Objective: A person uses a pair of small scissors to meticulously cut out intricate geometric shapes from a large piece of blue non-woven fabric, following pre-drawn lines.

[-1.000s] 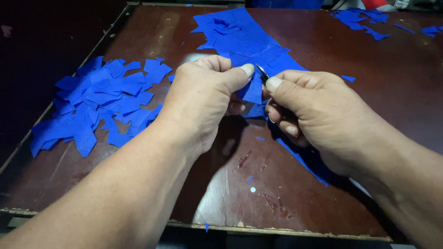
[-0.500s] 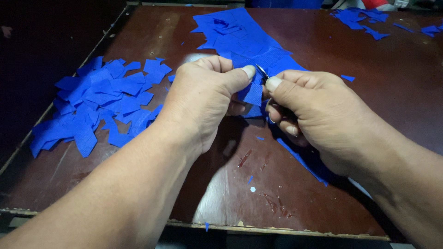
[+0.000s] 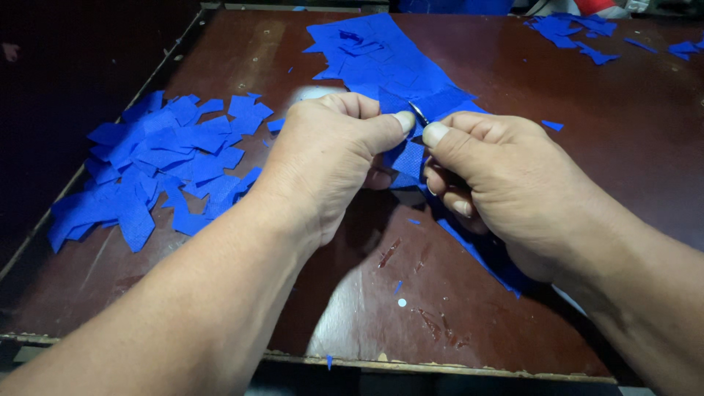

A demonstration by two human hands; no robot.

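Observation:
My left hand [image 3: 330, 158] pinches a small piece of blue fabric [image 3: 405, 156] between thumb and fingers above the middle of the brown table [image 3: 513, 103]. My right hand [image 3: 499, 180] is closed around a small metal cutting tool [image 3: 419, 113]; only its thin tip shows between the two thumbs, touching the fabric. Both hands meet over a long blue fabric strip [image 3: 389, 62] that runs from the table's far side under my right hand toward the near right.
A heap of cut blue fabric pieces [image 3: 154, 165] lies at the left of the table. More blue scraps [image 3: 572, 29] sit at the far right corner. Tiny blue bits dot the worn tabletop near the front edge [image 3: 440, 367].

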